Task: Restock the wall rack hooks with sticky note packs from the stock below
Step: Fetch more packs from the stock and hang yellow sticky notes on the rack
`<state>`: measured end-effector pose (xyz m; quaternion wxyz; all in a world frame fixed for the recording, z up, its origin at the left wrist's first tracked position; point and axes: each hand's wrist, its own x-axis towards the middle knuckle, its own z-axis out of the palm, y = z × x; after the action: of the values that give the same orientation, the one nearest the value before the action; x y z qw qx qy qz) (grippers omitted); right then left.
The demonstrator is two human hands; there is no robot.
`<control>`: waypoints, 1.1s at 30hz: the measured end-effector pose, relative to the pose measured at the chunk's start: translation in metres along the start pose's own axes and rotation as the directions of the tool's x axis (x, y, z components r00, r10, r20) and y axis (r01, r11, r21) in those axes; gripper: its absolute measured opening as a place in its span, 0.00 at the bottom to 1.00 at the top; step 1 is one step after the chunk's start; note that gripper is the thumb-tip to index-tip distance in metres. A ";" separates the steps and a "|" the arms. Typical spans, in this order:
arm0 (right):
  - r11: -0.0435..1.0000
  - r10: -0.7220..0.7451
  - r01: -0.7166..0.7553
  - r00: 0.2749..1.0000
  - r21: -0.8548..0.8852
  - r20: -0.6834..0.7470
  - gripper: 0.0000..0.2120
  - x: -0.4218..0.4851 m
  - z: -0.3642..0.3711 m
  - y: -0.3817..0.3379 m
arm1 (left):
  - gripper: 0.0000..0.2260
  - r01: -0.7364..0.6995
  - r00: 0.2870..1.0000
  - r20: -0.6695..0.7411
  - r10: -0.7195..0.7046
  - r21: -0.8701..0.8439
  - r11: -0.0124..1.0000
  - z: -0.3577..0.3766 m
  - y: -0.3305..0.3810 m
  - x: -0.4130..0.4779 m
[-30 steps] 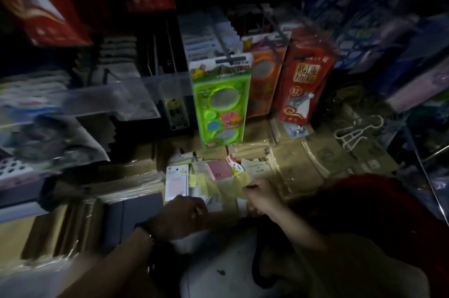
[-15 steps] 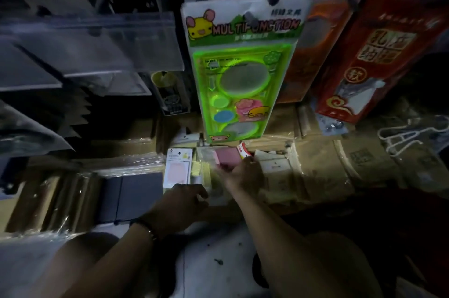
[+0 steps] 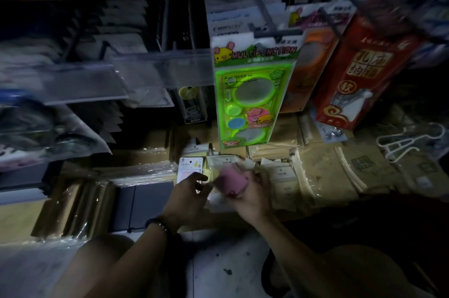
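Two hands meet low over the stock under the rack. My right hand [image 3: 252,196] has its fingers curled round a pink pack [image 3: 232,182] of sticky notes, raised just above the other packs [image 3: 283,176] in the pile. My left hand [image 3: 185,196] sits just beside it with fingers curled toward the pack's edge, but blur and darkness keep me from telling whether they pinch anything.

The grip worries me most. The pack seems to be held from one side only, and if it is wrapped in film like its neighbours it could slide out on the way up. The hook [image 3: 262,10] above is dim and crowded by the green stencil set [image 3: 252,93], so I could miss the hole or knock that set loose.
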<state>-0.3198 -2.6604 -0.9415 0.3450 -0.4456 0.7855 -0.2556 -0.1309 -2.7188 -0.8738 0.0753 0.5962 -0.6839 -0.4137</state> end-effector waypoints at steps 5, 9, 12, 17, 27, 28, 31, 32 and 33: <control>0.951 -0.307 0.308 0.950 0.009 -0.063 0.37 -0.062 -0.041 -0.023 | 0.23 0.092 0.992 0.119 -0.039 -0.483 0.871 -0.016 0.014 -0.034; 0.909 -0.410 0.414 0.910 0.054 -0.063 0.36 -0.102 -0.055 -0.033 | 0.21 0.069 0.973 0.216 0.079 -0.602 0.796 -0.024 0.022 -0.061; 0.937 -0.324 0.317 0.945 0.145 0.029 0.30 -0.103 -0.058 -0.028 | 0.12 0.005 0.985 0.141 0.099 -0.598 0.802 -0.021 0.022 -0.074; 0.980 0.200 -0.197 0.973 0.041 -0.118 0.13 -0.042 -0.063 0.025 | 0.16 0.048 0.993 0.114 0.030 -0.621 0.783 -0.003 -0.002 -0.082; 0.872 0.468 -0.466 0.883 -0.150 -0.029 0.51 -0.013 -0.035 0.074 | 0.10 0.014 0.990 0.132 0.042 -0.400 0.916 0.006 0.006 -0.080; 0.864 0.476 -0.474 0.879 -0.170 -0.035 0.51 -0.013 -0.032 0.072 | 0.08 0.018 0.991 0.128 0.034 -0.385 0.923 0.009 0.008 -0.077; 0.846 0.436 -0.452 0.892 -0.282 -0.119 0.46 -0.020 -0.025 0.071 | 0.04 0.013 0.997 0.081 0.011 -0.285 0.958 0.015 0.011 -0.069; 0.840 0.415 -0.437 0.899 -0.321 -0.140 0.43 -0.024 -0.024 0.069 | 0.05 0.026 0.997 0.076 -0.006 -0.270 0.962 0.017 0.011 -0.065; 0.835 0.393 -0.422 0.907 -0.353 -0.152 0.41 -0.028 -0.025 0.067 | 0.07 0.047 0.997 0.076 -0.026 -0.275 0.960 0.019 0.012 -0.063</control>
<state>-0.3642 -2.6020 -0.9651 0.2701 -0.3164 0.9086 -0.0363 -0.1338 -2.6553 -0.8536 0.1258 0.5771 -0.6104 -0.5277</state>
